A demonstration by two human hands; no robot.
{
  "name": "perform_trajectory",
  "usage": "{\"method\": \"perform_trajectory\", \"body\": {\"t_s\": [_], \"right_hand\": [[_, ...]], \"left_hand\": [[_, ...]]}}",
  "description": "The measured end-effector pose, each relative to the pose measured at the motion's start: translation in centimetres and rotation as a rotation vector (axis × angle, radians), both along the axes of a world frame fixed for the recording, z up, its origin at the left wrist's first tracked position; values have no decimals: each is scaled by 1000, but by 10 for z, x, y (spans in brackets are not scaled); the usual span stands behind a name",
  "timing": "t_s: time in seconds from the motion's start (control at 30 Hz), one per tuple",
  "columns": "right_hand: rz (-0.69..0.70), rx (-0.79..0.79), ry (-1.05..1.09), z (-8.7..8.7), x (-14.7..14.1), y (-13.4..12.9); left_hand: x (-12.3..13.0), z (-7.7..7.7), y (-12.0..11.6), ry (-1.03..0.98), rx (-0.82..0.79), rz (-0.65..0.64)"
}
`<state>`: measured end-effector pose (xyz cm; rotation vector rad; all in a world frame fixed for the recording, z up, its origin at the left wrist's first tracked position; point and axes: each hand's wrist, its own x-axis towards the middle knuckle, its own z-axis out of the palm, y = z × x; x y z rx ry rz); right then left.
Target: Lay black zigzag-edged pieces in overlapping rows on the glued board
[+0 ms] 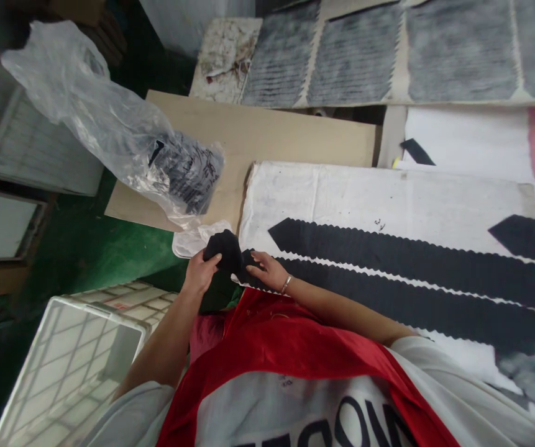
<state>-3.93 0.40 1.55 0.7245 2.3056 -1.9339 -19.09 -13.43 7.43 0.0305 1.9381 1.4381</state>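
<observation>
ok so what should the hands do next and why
Probably the right hand should lift the left end of the near black strip: it is right at that end, while the left hand holds a dark bundle close by.

Soft, fairly even light brightens the white cloth (346, 189), leaving only faint shadows. The floor (81, 242) at left is much dimmer, sinking to near black toward the far left. Crinkled white glare runs over the bag (104, 121), and the bracelet (286, 284) glints. The black strips (402, 254) show little surface detail. The middle is moderately sharp; the far left corner blurs, and wide-angle stretch skews the crate (109, 313) at near left.
</observation>
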Motion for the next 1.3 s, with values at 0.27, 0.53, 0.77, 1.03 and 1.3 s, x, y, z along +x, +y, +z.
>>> {"method": "perform_trajectory", "body": {"t_s": [0.27,0.53,0.77,1.03,1.3], "right_hand": [[-457,-871,-16,11,-7,40],[-465,-23,-170,-20,3,79],[-421,69,-267,-29,7,89],[-396,87,-348,-33,11,95],[-28,806,-318,-7,49,108]], "left_hand": [[19,-27,72,-292,181,-116],[19,-76,112,194,-154,-295],[23,-70,136,434,-354,-457],[26,-75,146,488,-382,-519],[29,-69,147,546,-443,-528]]}}
